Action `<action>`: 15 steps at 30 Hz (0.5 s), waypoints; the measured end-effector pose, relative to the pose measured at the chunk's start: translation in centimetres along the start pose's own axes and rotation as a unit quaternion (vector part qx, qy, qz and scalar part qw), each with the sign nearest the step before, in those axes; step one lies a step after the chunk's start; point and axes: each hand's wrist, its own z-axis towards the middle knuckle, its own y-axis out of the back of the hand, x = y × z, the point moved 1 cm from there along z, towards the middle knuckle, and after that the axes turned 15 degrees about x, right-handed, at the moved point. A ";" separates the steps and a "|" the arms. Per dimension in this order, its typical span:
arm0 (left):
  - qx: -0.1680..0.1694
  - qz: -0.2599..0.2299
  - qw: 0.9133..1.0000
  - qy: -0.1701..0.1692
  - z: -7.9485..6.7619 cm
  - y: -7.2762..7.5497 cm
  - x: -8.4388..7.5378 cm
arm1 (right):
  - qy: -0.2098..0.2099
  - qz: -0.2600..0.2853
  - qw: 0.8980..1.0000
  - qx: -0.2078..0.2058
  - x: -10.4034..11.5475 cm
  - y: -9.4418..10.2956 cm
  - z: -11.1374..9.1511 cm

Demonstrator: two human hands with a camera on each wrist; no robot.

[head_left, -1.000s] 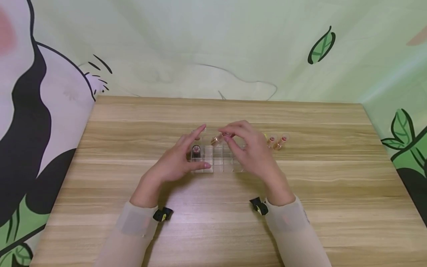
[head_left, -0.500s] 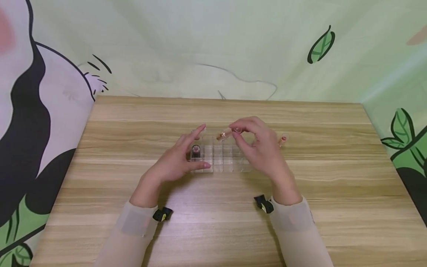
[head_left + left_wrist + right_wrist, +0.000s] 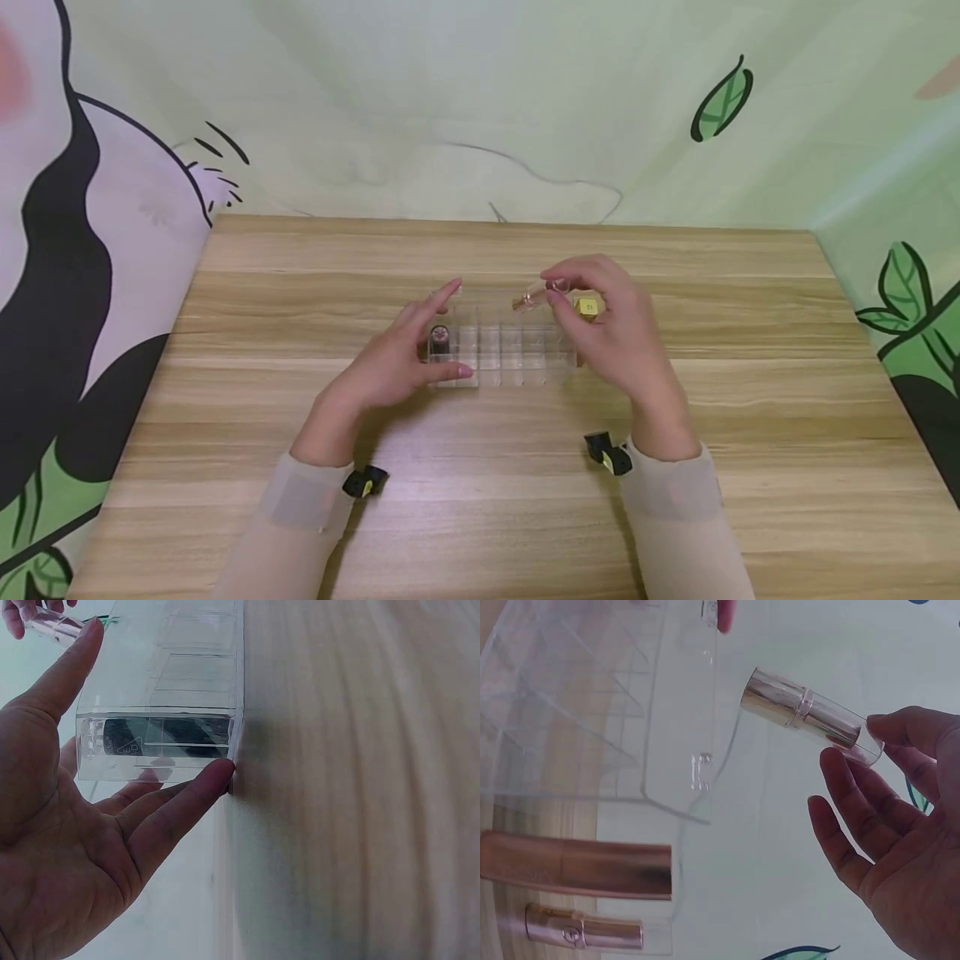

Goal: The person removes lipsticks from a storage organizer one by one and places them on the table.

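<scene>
A clear compartment organizer [image 3: 512, 358] stands on the table, with a dark tube [image 3: 440, 340] in its leftmost front compartment. My left hand [image 3: 397, 354] rests at the organizer's left end, thumb and fingers spread and nearly straight against it. Above the organizer's right back part, my right hand [image 3: 611, 325] pinches a gold lipstick [image 3: 802, 709] by its clear cap. The lipstick is tilted, its gold base pointing left, apart from the organizer. In the right wrist view, the thumb and index finger hold the cap's end while the other fingers are loosely bent.
Just right of the organizer stand a copper-coloured tube [image 3: 577, 866] and another gold lipstick with a clear cap [image 3: 592, 930]. A yellow-topped item [image 3: 587, 309] shows behind my right hand. The wooden table [image 3: 480, 500] meets a printed wall cloth [image 3: 375, 108] at the back.
My right hand has moved right and slightly back with the lipstick, now covering the lipsticks seen on the right earlier; the yellow-topped item has come into view. My left hand stays put.
</scene>
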 end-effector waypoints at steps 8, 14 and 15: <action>0.003 0.000 1.000 -0.008 0.0 0.1 0.0 | -0.019 -0.001 1.000 -0.010 -0.2 0.9 -0.4; 0.003 -0.001 1.000 -0.004 0.0 0.0 0.0 | -0.047 -0.011 0.999 -0.007 -0.2 1.3 -0.6; 0.004 -0.002 1.000 -0.004 0.0 0.0 0.0 | -0.051 -0.012 0.999 -0.007 -0.2 1.4 -0.6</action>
